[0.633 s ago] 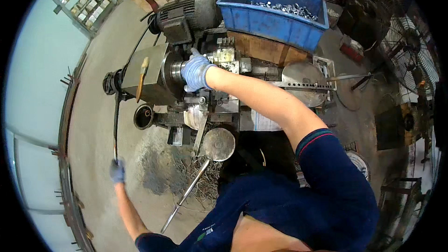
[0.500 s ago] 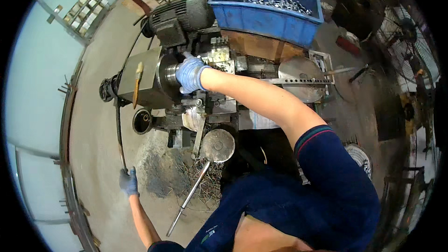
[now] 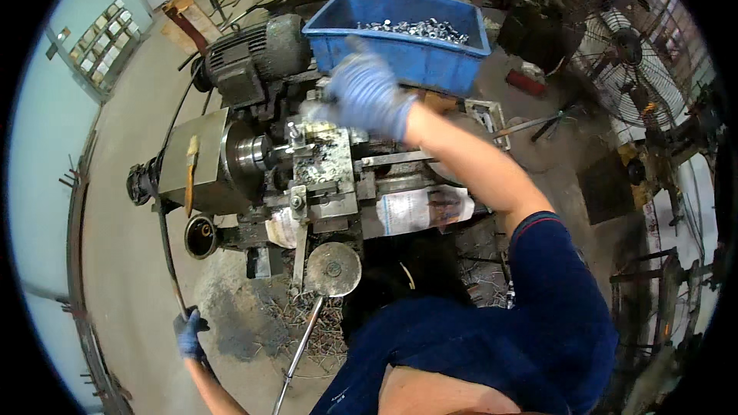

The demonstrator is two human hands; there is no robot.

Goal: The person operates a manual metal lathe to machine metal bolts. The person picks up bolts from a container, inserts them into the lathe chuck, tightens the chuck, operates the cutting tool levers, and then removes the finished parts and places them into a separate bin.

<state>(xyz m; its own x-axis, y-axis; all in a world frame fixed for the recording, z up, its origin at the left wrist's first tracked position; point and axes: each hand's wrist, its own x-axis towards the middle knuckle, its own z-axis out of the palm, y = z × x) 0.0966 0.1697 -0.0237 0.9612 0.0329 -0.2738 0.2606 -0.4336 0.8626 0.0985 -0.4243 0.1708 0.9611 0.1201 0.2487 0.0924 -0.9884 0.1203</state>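
My left hand (image 3: 190, 335), in a blue-grey glove, is closed around the lower end of a long dark lever (image 3: 167, 250) at the lathe's left side. Over the lathe's tool slide (image 3: 327, 157), my right hand (image 3: 367, 96) in a blue striped glove is smeared by motion. It overlaps the near wall of a blue bin (image 3: 415, 61) in the picture; whether its fingers hold anything is not clear. To its lower left is the chuck (image 3: 250, 154), with a shiny round metal end. Small metal parts (image 3: 430, 29) lie heaped in the bin.
A brush (image 3: 191, 173) lies on the headstock (image 3: 184, 150), with a motor (image 3: 257, 54) behind it. A round handwheel (image 3: 334, 269) and a long metal handle (image 3: 300, 350) stand close to my body. Metal shavings (image 3: 307, 330) cover some floor. At the right is a large fan (image 3: 626, 46).
My right hand has left the chuck and moved right, toward the bin. My left hand stays on the lever. The whole view has shifted, showing the machine farther left and lower.
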